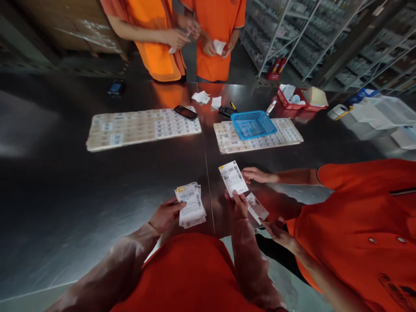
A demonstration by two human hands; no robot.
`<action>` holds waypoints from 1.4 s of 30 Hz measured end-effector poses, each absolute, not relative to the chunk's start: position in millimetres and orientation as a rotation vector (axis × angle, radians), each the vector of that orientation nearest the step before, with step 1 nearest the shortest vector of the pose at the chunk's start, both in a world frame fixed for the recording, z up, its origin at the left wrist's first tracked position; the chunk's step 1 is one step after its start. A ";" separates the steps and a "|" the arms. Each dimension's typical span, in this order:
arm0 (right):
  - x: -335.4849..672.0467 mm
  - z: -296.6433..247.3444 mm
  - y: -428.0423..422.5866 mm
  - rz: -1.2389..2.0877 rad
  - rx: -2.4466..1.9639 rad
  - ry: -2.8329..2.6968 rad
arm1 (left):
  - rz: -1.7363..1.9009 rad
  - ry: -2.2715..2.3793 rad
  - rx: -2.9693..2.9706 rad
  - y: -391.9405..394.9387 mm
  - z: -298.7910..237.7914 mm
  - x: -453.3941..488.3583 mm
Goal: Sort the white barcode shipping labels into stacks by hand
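A person's left hand [167, 215] grips a stack of barcode labels [191, 205], fingers clenched on its edge, just above a steel bench [97, 186]. The right hand [236, 204] pinches a single label [233, 178] between its fingers, close beside a co-worker's hand [256, 175] in an orange shirt [357, 216]. Across the bench lie two label sheets [143, 129], a blue plastic basket [253, 125] and a black phone [185, 112].
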State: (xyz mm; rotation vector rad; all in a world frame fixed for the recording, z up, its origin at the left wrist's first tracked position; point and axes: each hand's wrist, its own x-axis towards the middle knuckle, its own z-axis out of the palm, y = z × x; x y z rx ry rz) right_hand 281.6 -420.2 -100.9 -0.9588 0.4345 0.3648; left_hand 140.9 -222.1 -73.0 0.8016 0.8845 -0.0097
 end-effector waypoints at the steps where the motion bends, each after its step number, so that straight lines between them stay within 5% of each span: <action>1: 280.5 -102.4 -419.2 0.366 -0.961 0.429 | -0.005 0.893 0.798 -222.0 -73.2 140.5; 42: 277.8 -98.9 -414.2 0.382 -0.936 0.378 | 0.040 0.866 0.725 -221.6 -64.7 141.1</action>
